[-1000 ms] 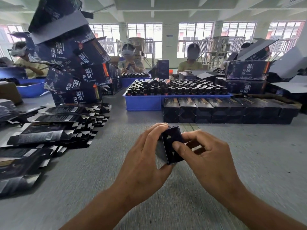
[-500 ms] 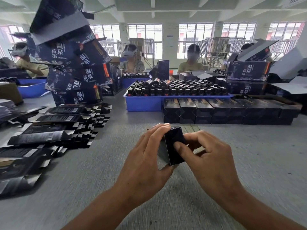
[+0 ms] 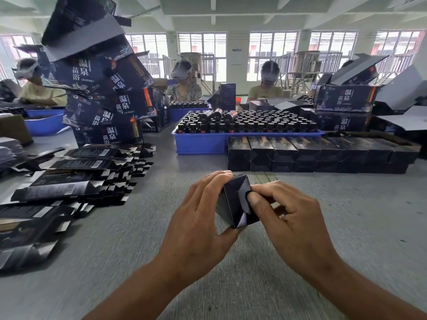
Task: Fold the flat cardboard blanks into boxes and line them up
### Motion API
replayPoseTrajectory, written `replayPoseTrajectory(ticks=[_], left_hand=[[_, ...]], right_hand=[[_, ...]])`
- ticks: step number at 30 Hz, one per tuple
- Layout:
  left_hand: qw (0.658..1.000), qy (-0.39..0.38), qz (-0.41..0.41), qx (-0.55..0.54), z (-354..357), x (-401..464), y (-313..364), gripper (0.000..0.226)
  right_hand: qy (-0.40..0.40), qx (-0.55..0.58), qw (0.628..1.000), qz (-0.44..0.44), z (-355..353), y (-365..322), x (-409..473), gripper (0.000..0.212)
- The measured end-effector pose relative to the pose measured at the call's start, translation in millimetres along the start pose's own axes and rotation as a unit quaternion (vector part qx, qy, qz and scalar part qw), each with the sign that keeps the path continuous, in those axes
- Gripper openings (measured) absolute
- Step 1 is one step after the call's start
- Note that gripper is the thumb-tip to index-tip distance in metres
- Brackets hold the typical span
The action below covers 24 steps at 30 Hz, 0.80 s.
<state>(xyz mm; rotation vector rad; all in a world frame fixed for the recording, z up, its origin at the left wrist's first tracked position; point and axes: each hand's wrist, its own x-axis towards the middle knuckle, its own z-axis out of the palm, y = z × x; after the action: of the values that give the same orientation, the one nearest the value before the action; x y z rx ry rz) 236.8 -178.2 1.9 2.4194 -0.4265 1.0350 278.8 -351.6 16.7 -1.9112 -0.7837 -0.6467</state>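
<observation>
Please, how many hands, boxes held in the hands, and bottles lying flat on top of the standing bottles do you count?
Hands: 2, left hand and right hand
Box held: 1
Bottles lying flat: 3
Total: 6

The small dark cardboard box (image 3: 235, 200) is largely hidden behind both hands. The near-left pile of flat dark cardboard blanks (image 3: 34, 227) runs off the left edge, blurred.

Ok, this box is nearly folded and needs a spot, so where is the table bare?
Bare grey table right of the hands, before the row of folded boxes. Also between the hands and the flat blanks. Crowded: left edge, and behind, the blue tray.
</observation>
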Motion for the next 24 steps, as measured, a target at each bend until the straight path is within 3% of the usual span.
replayPoseTrajectory(ticks=[2, 6, 9, 11, 14, 17, 18, 20, 22, 24], left_hand=[[1.0, 0.01, 0.012, 0.013, -0.1, 1.0, -0.3, 0.077], [0.991, -0.006, 0.102, 0.088, 3.2, 1.2, -5.4, 0.077], [0.981, -0.042, 0.148, 0.121, 7.4, -1.1, -7.3, 0.081], [0.983, -0.038, 0.136, 0.116, 7.9, -1.8, -7.0, 0.088], [0.994, 0.019, 0.068, 0.089, 5.3, -1.7, -6.6, 0.086], [0.994, 0.071, -0.087, 0.006, 0.0, 0.0, -6.7, 0.057], [0.984, 0.057, -0.16, -0.06, -3.1, 1.9, -5.4, 0.055], [0.932, 0.006, -0.279, -0.23, -7.3, 6.8, -4.6, 0.068], [0.89, -0.015, -0.3, -0.343, -8.9, 10.7, -6.9, 0.059], [0.879, -0.013, -0.285, -0.382, -10.8, 12.5, -7.8, 0.042]], right_hand=[[-0.007, -0.003, 1.0, 0.006, 0.3, -0.7, -2.0, 0.03], [-0.062, -0.02, 0.996, 0.058, 4.4, -2.4, -5.0, 0.081], [-0.083, -0.008, 0.993, 0.089, 7.1, 2.3, -4.6, 0.077], [-0.079, 0.054, 0.986, 0.137, 6.8, 6.1, -2.0, 0.071], [-0.068, 0.128, 0.966, 0.215, 1.8, 13.6, 3.9, 0.063], [-0.106, 0.161, 0.946, 0.262, -1.6, 19.7, 8.0, 0.048], [-0.124, 0.165, 0.939, 0.274, -2.3, 21.4, 8.3, 0.047], [-0.171, 0.153, 0.932, 0.281, -2.3, 22.0, 7.9, 0.052], [-0.219, 0.134, 0.927, 0.273, -1.2, 21.0, 6.4, 0.056], [-0.253, 0.126, 0.924, 0.257, 1.5, 20.3, 4.3, 0.048]])
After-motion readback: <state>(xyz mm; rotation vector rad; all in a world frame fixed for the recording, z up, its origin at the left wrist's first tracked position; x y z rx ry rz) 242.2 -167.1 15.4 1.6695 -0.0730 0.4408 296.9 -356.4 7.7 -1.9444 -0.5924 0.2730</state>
